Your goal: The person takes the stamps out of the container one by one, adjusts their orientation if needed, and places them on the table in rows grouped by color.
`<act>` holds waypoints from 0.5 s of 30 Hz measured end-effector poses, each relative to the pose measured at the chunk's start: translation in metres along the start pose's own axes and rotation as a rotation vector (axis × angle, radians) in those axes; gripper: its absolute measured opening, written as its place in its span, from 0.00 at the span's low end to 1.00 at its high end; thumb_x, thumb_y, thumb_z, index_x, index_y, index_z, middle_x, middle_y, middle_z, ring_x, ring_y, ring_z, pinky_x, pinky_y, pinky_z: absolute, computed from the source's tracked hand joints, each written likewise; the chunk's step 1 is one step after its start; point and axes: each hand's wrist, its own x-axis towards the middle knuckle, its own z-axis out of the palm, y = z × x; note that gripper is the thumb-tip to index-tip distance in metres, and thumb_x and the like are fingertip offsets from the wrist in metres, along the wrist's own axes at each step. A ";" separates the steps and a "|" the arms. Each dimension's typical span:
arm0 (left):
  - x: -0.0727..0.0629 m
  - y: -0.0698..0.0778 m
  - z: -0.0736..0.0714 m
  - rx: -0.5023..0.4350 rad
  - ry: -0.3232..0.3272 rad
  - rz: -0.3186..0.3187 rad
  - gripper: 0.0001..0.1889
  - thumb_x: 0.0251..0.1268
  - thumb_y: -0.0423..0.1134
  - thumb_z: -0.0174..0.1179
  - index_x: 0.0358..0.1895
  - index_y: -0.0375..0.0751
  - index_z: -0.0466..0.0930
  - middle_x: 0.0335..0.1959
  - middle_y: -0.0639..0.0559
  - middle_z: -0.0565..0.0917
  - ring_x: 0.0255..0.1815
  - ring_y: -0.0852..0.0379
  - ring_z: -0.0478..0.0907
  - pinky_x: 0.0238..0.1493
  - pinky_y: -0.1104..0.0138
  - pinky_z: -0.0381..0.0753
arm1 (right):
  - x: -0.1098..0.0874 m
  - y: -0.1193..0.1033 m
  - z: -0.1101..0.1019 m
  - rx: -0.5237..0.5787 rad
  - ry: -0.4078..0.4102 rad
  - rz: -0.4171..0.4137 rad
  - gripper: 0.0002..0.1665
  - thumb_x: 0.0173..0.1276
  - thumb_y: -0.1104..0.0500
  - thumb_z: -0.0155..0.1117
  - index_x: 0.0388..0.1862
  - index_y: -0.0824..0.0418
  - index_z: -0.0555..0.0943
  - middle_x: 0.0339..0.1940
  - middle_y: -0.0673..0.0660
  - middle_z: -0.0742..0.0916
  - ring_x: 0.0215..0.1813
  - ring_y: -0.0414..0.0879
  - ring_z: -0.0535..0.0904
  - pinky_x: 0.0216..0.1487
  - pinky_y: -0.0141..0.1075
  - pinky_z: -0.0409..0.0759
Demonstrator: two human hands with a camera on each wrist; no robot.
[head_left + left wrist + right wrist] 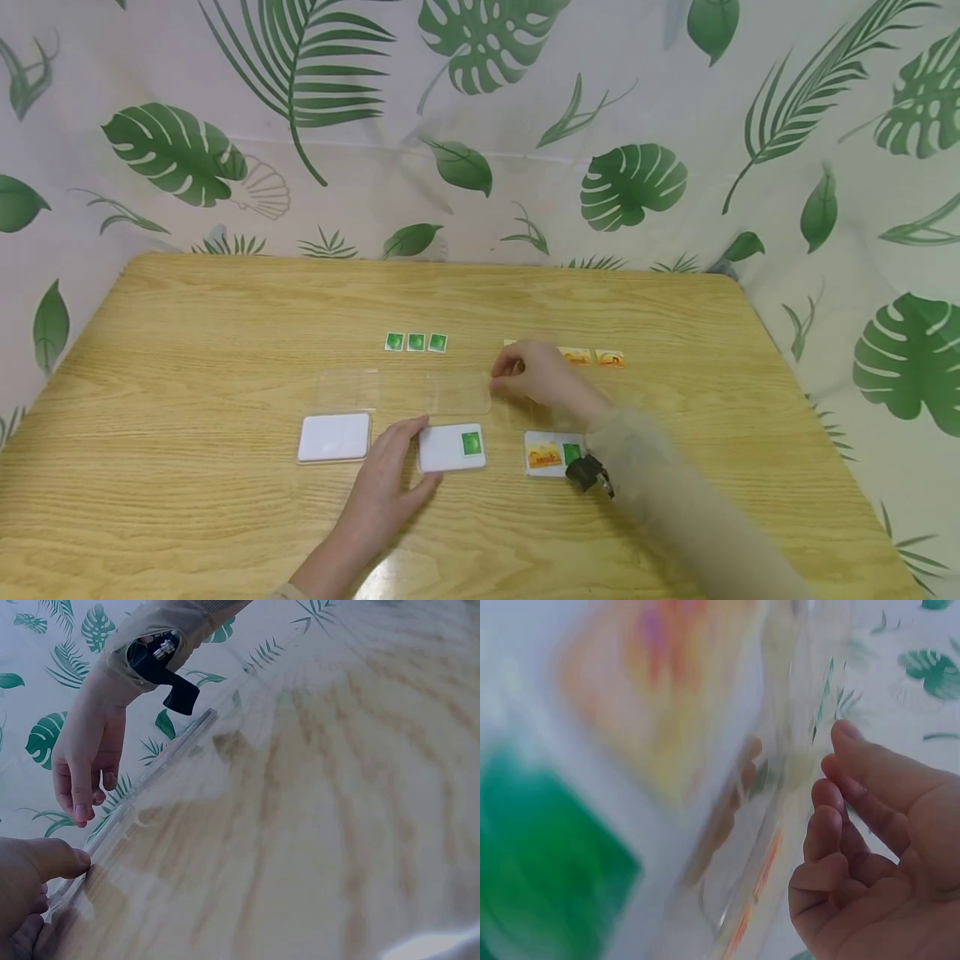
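My left hand [386, 471] holds the middle white card in its shallow clear case [442, 450], index finger at the upper left corner and thumb at the lower left. A green stamp-like sticker [471, 443] lies on that card's right side. My right hand [536, 375] hovers just right of a clear plastic lid [457, 394], below the row of orange stickers [610, 358], one of which it partly hides. In the right wrist view its fingers [823, 832] are loosely bent, thumb near the index finger, nothing visible between them.
At left lies a blank white card [333, 437] in a case, with a clear lid [348, 390] behind it. The right card [543, 457] bears an orange and a green sticker, under my right sleeve. Three green stickers [416, 342] lie farther back. A leaf-patterned cloth [525, 183] hangs behind the table.
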 end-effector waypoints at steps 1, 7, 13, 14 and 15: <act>0.000 0.000 0.000 -0.003 -0.002 -0.002 0.37 0.52 0.34 0.71 0.66 0.39 0.64 0.60 0.48 0.73 0.62 0.49 0.69 0.65 0.55 0.69 | -0.002 -0.002 0.003 0.004 -0.016 -0.004 0.04 0.62 0.56 0.70 0.33 0.55 0.83 0.30 0.49 0.81 0.35 0.45 0.73 0.36 0.35 0.75; 0.000 0.001 -0.001 -0.008 -0.007 -0.002 0.37 0.53 0.34 0.71 0.66 0.39 0.64 0.61 0.48 0.73 0.63 0.48 0.68 0.65 0.54 0.69 | -0.013 -0.013 0.018 -0.034 -0.063 -0.087 0.05 0.58 0.55 0.73 0.31 0.51 0.83 0.29 0.45 0.81 0.33 0.42 0.74 0.34 0.34 0.77; 0.000 0.001 -0.002 -0.007 -0.008 0.007 0.37 0.53 0.34 0.71 0.66 0.38 0.64 0.60 0.48 0.73 0.62 0.49 0.69 0.65 0.56 0.69 | -0.021 -0.019 0.029 -0.028 -0.120 -0.147 0.07 0.55 0.57 0.75 0.31 0.52 0.84 0.29 0.43 0.81 0.34 0.41 0.75 0.35 0.34 0.78; 0.000 0.001 -0.002 -0.008 -0.008 0.011 0.37 0.53 0.34 0.71 0.66 0.38 0.64 0.60 0.48 0.73 0.62 0.49 0.69 0.65 0.56 0.70 | -0.022 -0.019 0.030 -0.020 -0.127 -0.141 0.08 0.55 0.57 0.75 0.31 0.52 0.83 0.29 0.44 0.81 0.34 0.41 0.75 0.36 0.33 0.78; 0.000 0.001 -0.002 -0.009 -0.009 0.013 0.36 0.53 0.34 0.71 0.66 0.38 0.64 0.60 0.47 0.73 0.62 0.49 0.69 0.64 0.56 0.70 | -0.024 -0.020 0.031 -0.019 -0.129 -0.143 0.08 0.54 0.57 0.76 0.31 0.53 0.83 0.30 0.44 0.81 0.34 0.41 0.75 0.36 0.33 0.78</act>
